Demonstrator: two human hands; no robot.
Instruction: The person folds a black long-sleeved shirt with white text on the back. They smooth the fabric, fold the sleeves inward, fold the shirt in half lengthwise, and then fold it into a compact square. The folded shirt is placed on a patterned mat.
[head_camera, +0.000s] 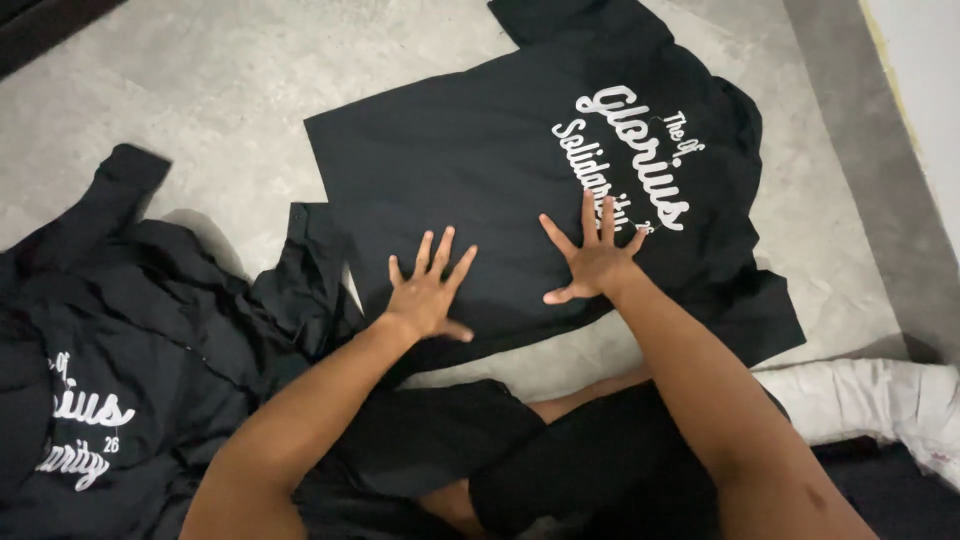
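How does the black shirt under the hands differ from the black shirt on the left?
The spread shirt lies flat and smoothed on the floor; the left shirt is bunched and wrinkled. Both the left hand and right hand press on the spread shirt; neither touches the left shirt. Both shirts are black with white lettering.

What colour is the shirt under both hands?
Black shirt with white script lettering on it, seen in the head view.

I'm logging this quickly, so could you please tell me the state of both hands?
Left hand: open, fingers spread, flat on the black shirt.
Right hand: open, fingers spread, flat on the same shirt.
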